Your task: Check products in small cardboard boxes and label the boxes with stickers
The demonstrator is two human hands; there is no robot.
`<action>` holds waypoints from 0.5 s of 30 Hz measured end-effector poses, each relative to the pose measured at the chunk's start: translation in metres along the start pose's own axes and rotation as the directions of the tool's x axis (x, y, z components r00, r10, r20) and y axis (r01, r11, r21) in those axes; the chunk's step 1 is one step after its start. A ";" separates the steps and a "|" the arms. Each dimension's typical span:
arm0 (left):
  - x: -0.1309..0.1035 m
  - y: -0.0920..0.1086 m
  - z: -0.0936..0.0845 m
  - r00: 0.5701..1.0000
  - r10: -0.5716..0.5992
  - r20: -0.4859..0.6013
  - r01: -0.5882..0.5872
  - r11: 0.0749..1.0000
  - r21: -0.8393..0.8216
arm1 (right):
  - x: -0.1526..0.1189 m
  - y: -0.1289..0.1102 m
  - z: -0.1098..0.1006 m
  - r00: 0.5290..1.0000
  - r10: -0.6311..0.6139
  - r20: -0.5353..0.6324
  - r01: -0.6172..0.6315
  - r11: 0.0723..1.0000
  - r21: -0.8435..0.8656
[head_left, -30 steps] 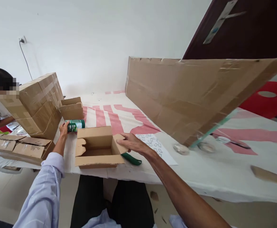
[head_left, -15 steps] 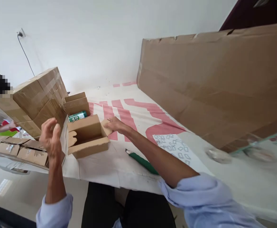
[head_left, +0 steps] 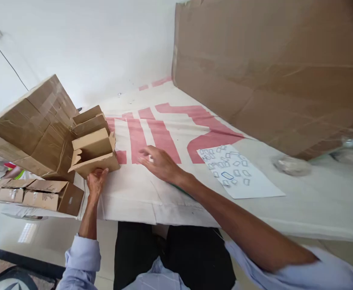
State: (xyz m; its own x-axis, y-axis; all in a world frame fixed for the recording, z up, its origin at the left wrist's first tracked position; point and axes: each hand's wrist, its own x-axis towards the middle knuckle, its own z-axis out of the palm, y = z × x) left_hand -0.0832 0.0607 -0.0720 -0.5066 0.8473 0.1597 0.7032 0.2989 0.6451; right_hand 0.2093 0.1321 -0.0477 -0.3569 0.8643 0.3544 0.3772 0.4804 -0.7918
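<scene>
A small open cardboard box [head_left: 100,163] stands on the cloth-covered table, tilted a little, with its flaps up. My left hand [head_left: 97,180] grips the lower front of this box, thumb along its front wall and the other fingers partly hidden beneath. To the right, my right hand [head_left: 158,163] hovers over the red-marked cloth, fingers loosely bent and apart, holding nothing. Just behind the box is another open cardboard box [head_left: 90,125]. Under my right forearm shows a sliver of a green object [head_left: 184,192], mostly hidden.
Large taped cartons [head_left: 48,137] rise at the left, with a row of smaller cartons [head_left: 42,195] along the near left edge. A big cardboard sheet [head_left: 255,80] stands at the right. A paper with drawn shapes [head_left: 239,177] lies beside a clear plastic-looking bundle [head_left: 291,165].
My left hand has come down from the air onto the box's front. My right hand has let go of the side flap and moved right. The green can behind the box is now hidden.
</scene>
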 end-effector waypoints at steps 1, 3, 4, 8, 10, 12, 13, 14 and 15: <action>0.009 -0.002 0.002 1.000 -0.017 -0.009 0.017 1.000 0.022 | -0.025 0.016 -0.008 0.999 -0.009 -0.041 0.004 0.993 -0.116; 0.027 -0.007 0.005 0.999 -0.041 -0.030 0.043 0.997 0.064 | -0.071 0.048 -0.018 0.995 -0.007 -0.096 -0.023 0.949 -0.314; 0.036 -0.009 0.007 0.998 -0.049 -0.035 0.052 0.995 0.083 | -0.091 0.063 -0.020 0.994 -0.007 -0.110 -0.037 0.920 -0.390; 0.074 -0.014 0.015 0.999 -0.039 -0.019 0.041 0.989 0.143 | -0.142 0.100 -0.013 0.990 -0.044 -0.137 -0.038 0.838 -0.544; 0.091 -0.013 0.017 1.000 -0.021 -0.005 0.021 0.986 0.165 | -0.150 0.104 -0.008 0.986 -0.066 -0.153 -0.033 0.822 -0.569; 0.109 -0.011 0.019 1.000 -0.005 -0.002 0.006 0.983 0.183 | -0.150 0.105 -0.007 0.982 -0.087 -0.165 -0.026 0.812 -0.583; 0.118 -0.010 0.019 1.000 0.001 -0.004 0.000 0.982 0.191 | -0.149 0.104 -0.007 0.981 -0.099 -0.169 -0.020 0.807 -0.591; 0.127 -0.008 0.018 1.000 0.005 -0.005 -0.004 0.980 0.197 | -0.147 0.103 -0.007 0.979 -0.112 -0.171 -0.013 0.800 -0.600; 0.135 -0.006 0.018 1.000 0.009 -0.005 -0.008 0.979 0.203 | -0.146 0.103 -0.008 0.977 -0.125 -0.174 -0.006 0.793 -0.609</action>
State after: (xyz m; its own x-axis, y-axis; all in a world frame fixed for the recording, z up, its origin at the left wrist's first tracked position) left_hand -0.1472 0.1814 -0.0677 -0.5028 0.8476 0.1695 0.7939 0.3752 0.4785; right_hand 0.3067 0.0570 -0.1771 -0.2475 0.8099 0.5317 0.8218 0.4662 -0.3276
